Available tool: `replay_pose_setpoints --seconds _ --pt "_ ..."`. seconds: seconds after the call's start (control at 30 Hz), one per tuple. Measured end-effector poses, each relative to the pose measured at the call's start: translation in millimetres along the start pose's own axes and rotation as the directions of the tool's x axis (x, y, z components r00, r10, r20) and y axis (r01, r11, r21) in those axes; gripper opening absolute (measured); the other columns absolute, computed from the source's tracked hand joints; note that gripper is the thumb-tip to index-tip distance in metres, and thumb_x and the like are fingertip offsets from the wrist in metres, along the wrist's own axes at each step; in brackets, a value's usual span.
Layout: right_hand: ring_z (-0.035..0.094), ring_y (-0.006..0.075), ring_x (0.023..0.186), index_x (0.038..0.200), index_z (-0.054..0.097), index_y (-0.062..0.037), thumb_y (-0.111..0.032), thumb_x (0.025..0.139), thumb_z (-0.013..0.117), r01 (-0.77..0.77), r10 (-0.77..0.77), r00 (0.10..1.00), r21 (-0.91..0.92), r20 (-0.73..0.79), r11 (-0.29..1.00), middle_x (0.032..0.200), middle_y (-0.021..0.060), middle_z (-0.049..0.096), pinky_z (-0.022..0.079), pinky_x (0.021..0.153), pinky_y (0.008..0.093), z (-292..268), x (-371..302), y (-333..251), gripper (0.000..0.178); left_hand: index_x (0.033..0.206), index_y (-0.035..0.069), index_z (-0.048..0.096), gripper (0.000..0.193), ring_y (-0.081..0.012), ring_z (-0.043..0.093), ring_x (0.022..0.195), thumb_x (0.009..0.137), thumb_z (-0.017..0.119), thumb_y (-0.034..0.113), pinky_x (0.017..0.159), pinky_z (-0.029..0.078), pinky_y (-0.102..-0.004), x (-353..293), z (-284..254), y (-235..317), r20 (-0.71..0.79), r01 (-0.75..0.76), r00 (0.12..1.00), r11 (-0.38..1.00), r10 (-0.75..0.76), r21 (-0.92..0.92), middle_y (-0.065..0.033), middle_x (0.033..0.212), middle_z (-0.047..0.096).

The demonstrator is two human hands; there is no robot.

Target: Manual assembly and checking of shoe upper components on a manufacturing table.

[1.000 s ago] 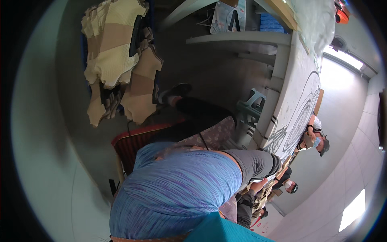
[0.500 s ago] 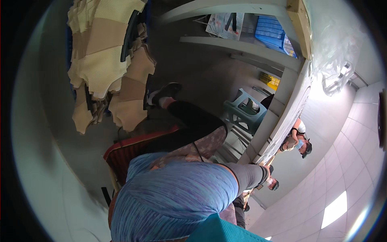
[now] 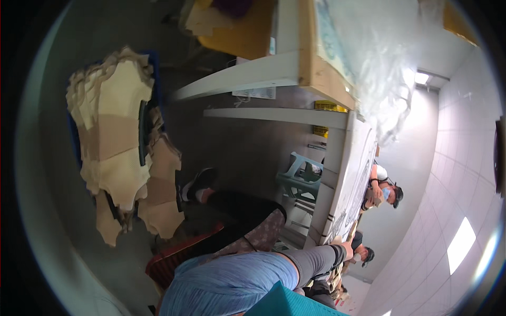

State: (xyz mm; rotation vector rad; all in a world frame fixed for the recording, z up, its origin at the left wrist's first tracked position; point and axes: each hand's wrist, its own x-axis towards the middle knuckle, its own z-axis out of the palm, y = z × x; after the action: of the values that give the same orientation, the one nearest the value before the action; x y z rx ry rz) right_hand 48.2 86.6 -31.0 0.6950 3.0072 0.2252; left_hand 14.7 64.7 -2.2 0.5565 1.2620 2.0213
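My left arm, in a grey sleeve with a dark cuff, reaches out from my blue top to the white table [image 3: 345, 195] on the right. At the table's near end rests my left hand [image 3: 348, 249]; its fingers are small and partly hidden, and any object in them cannot be made out. My right hand is out of sight. Piled cream and beige cut fabric pieces [image 3: 124, 131] with dark strips stand on the left, overhanging a blue crate [image 3: 154, 68]. A teal edge [image 3: 287, 303] covers part of the view at the bottom.
A green plastic stool [image 3: 301, 176] and yellow crates [image 3: 331, 106] are beneath the table. Clear plastic sheeting [image 3: 390, 105] lies at its far end. Two masked co-workers [image 3: 383, 194] sit along it. My legs and a red striped seat [image 3: 168, 267] are low in view.
My view has swung, so the fabric pile and table sit lower in the picture, and a yellow bin has come in at the top. My left hand remains at the table.
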Motion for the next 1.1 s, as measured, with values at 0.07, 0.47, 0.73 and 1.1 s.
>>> replay_pose_setpoints --seconds 0.07,0.47,0.73,1.1 --pt "0.065 0.0337 0.092 0.130 0.056 -0.0121 -0.024 0.093 0.053 -0.009 0.009 1.000 -0.109 0.006 0.994 0.100 0.0143 0.070 0.049 0.079 0.0448 1 -25 9 0.040 0.092 0.002 0.073 0.033 -0.0379 0.070 0.084 0.091 0.052 0.027 0.075 0.054 -0.0489 5 -18 -12 0.308 -0.528 0.849 0.661 0.429 0.534 -0.0234 0.094 0.070" --pt "0.064 0.0361 0.088 0.089 0.070 -0.0133 -0.032 0.087 0.058 -0.369 0.375 0.789 0.114 -0.487 0.923 0.087 0.0129 0.069 0.046 0.079 0.0491 23 -90 20 0.023 0.095 0.006 0.075 0.037 -0.0365 0.068 0.095 0.077 0.071 0.037 0.085 0.053 -0.0452 -14 -111 -5 0.538 -0.506 0.837 0.517 0.100 0.691 -0.0204 0.095 0.071" --pt "0.061 0.0327 0.100 0.101 0.065 -0.0079 -0.025 0.085 0.065 -0.247 0.460 0.614 0.397 -0.642 0.884 0.102 0.0135 0.065 0.048 0.088 0.0424 7 -172 60 0.023 0.099 0.003 0.075 0.035 -0.0243 0.069 0.075 0.078 0.073 0.030 0.071 0.053 -0.0351 13 -106 -4 0.731 -0.694 0.675 0.422 0.099 0.583 -0.0171 0.081 0.071" --pt "0.062 0.0334 0.101 0.098 0.068 -0.0053 -0.019 0.086 0.063 -0.227 0.678 0.464 0.664 -0.570 0.713 0.101 0.0162 0.067 0.048 0.090 0.0429 35 -264 82 0.019 0.101 -0.003 0.071 0.027 -0.0118 0.064 0.074 0.089 0.070 0.021 0.067 0.050 -0.0258 -6 -117 2 0.693 -0.628 0.716 0.505 0.078 0.592 -0.0088 0.081 0.071"
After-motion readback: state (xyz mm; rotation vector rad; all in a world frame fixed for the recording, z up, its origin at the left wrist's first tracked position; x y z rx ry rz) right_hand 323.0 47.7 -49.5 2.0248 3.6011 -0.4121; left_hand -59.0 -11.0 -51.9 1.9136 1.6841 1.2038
